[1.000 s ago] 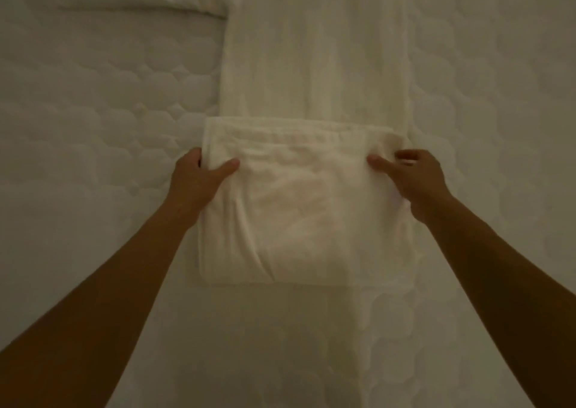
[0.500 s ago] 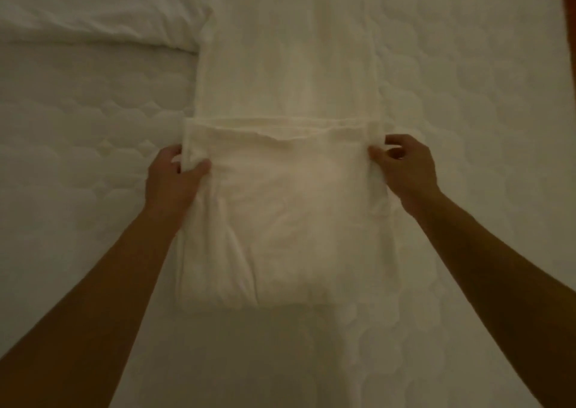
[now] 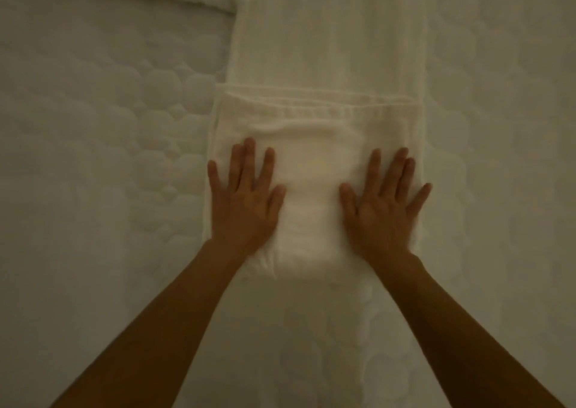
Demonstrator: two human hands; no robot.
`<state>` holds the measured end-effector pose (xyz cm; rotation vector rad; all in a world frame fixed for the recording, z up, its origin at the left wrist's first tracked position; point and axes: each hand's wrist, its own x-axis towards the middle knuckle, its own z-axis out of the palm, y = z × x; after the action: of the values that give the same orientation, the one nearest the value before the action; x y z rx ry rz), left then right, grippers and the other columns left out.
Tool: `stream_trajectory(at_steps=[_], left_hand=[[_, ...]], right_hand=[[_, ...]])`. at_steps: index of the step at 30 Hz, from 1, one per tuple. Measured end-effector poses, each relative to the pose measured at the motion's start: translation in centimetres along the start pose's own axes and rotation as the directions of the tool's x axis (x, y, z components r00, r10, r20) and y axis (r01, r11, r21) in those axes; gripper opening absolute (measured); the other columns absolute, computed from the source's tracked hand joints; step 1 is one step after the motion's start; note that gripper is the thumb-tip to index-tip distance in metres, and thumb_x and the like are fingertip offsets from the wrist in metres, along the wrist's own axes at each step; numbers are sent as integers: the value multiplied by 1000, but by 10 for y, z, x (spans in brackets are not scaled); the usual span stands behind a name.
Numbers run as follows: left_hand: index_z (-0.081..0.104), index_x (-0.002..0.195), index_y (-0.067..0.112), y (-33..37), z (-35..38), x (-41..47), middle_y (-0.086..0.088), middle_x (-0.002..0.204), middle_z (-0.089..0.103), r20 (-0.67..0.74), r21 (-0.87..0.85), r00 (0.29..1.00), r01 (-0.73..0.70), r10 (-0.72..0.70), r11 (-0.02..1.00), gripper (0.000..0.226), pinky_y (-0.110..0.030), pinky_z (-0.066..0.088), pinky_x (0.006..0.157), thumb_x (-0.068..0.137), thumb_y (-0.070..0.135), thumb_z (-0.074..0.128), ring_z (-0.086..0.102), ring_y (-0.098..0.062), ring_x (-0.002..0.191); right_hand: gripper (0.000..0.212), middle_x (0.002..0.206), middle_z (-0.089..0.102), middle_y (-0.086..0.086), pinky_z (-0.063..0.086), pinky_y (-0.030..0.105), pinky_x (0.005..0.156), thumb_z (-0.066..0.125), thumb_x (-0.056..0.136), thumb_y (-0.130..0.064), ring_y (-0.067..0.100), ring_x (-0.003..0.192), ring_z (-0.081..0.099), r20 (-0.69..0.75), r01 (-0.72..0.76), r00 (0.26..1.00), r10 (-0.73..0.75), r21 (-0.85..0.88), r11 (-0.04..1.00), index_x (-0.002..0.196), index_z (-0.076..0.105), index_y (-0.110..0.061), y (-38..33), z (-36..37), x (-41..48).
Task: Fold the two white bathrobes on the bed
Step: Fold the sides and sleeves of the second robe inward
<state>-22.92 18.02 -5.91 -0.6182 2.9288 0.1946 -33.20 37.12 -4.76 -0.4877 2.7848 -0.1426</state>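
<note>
My left grip (image 3: 246, 203) and right grip (image 3: 383, 208) have released the edges of the bathrobe (image 3: 314, 130); spread flat, they press it beneath them, setting this fold.

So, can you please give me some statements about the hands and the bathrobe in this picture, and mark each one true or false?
1. The left hand and the right hand both rest flat on the bathrobe. True.
2. The left hand pinches a corner of the bathrobe. False: its fingers are straight and spread on top.
3. The bathrobe is folded up entirely. False: a long unfolded part stretches away from the person.
4. The bathrobe lies on a quilted bed cover. True.
</note>
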Motion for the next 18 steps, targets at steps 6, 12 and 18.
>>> stream_trajectory(at_steps=[6,12,18], left_hand=[[19,159,32,-23,19,-79,-5,168,9,104,34,990,-96,92,995,68,-65,18,116,98,64,26,11,-29,154],[26,158,17,3,-5,-63,-15,166,14,-41,42,999,18,-16,999,65,-71,12,115,102,49,33,12,-40,152],[14,159,35,56,2,72,-7,169,5,-18,-33,1000,-1,0,999,62,-65,4,118,101,56,20,2,-29,155]], right_hand=[[77,170,2,6,8,62,121,30,98,-67,25,156,4,99,304,951,-293,-130,944,162,10,-27,44,21,-63],[78,168,-5,16,0,66,120,23,99,-60,31,156,-6,37,116,993,-116,16,993,162,5,-17,25,3,-47],[62,169,-8,13,-4,66,119,27,103,-56,29,156,-9,-38,120,992,-117,81,989,159,8,-41,-19,-2,66]])
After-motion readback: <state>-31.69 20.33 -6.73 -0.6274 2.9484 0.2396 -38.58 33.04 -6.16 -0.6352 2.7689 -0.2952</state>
